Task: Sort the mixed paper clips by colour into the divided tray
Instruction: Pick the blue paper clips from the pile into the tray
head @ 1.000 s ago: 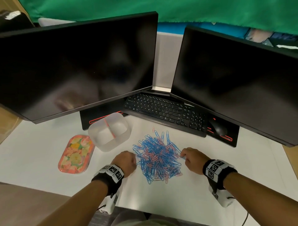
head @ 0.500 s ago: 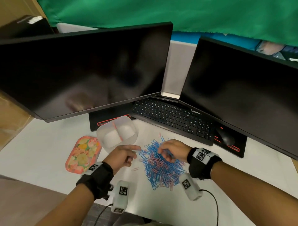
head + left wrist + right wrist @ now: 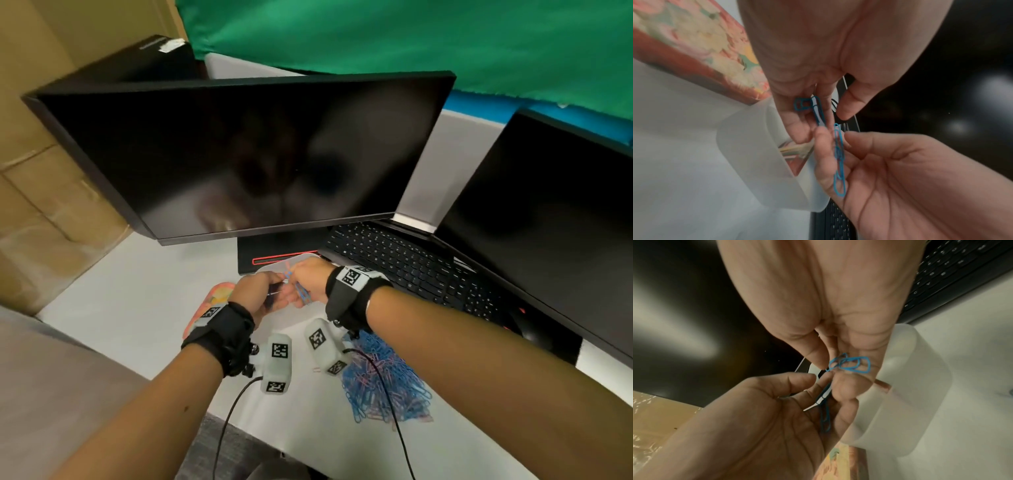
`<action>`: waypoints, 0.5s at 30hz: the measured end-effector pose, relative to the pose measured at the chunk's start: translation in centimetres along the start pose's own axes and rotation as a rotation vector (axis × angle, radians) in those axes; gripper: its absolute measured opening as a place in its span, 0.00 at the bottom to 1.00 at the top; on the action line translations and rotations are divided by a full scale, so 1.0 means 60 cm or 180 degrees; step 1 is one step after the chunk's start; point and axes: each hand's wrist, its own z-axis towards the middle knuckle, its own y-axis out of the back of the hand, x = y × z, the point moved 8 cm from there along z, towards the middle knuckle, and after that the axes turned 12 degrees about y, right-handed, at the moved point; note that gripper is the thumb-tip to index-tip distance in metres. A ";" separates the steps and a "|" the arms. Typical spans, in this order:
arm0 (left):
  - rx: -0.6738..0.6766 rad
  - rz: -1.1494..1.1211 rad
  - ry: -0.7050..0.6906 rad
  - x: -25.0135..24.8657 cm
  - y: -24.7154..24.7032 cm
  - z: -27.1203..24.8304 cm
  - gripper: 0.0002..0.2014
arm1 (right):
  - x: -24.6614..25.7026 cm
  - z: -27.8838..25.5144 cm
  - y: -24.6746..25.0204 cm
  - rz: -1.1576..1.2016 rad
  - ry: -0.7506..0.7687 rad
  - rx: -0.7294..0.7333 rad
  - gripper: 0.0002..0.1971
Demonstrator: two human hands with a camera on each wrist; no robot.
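My two hands meet just above the translucent divided tray, which they mostly hide. My left hand pinches a couple of blue paper clips in its fingertips. Facing it, my right hand pinches more blue clips between thumb and finger. The two bunches touch; I cannot tell whether they are hooked together. The mixed pile of blue and pink clips lies on the desk under my right forearm. The tray's wall and pink divider show below the hands.
A floral lid lies left of the tray. A keyboard and two dark monitors stand behind it. One pink clip lies loose beside the pile. Camera cables run off the desk's front edge.
Both hands left the pile and moved left to above the tray, each now pinching blue clips. The head view has swung left with them.
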 end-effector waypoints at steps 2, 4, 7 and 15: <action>-0.0166 0.0009 -0.0007 -0.005 0.012 0.005 0.07 | 0.003 0.011 -0.004 -0.0033 -0.0091 -0.0029 0.10; -0.0298 0.0014 -0.0015 -0.007 0.022 0.010 0.05 | 0.008 0.015 -0.005 -0.0032 -0.0126 -0.0048 0.06; -0.0376 0.0029 0.0014 -0.009 0.023 0.009 0.03 | 0.009 0.023 0.002 0.0020 -0.0113 -0.0155 0.04; -0.0468 0.0729 -0.0257 -0.024 0.009 0.011 0.08 | 0.015 0.000 0.029 0.0300 0.0135 -0.0343 0.10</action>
